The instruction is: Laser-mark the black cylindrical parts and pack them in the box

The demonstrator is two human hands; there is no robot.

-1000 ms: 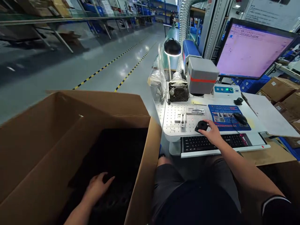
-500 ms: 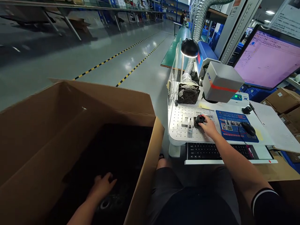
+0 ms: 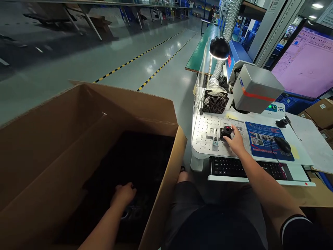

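Currently, the right hand [image 3: 236, 141] holds a black cylindrical part [image 3: 226, 132] between thumb and fingers, its grip narrowed to the part's width. The part is at the perforated plate [image 3: 201, 143], just right of a small metal bracket [image 3: 215, 136]; contact between part and bracket cannot be confirmed. A red spot shows on the part's upper face.

The left hand [image 3: 124, 194] is inside an open cardboard box [image 3: 125, 100], over dark contents [image 3: 145, 156], fingers curled. Whether it grips anything cannot be told; the interior is too dark.

Right of the plate lies a blue printed mouse pad [image 3: 256, 129] bearing a black computer mouse [image 3: 283, 144]. A black keyboard [image 3: 229, 167] sits below the bench edge. Behind the plate stand a black-grilled fan [image 3: 215, 104] and a grey machine head [image 3: 256, 86] with a red stripe. A lit black lamp [image 3: 220, 47] is above the fan.
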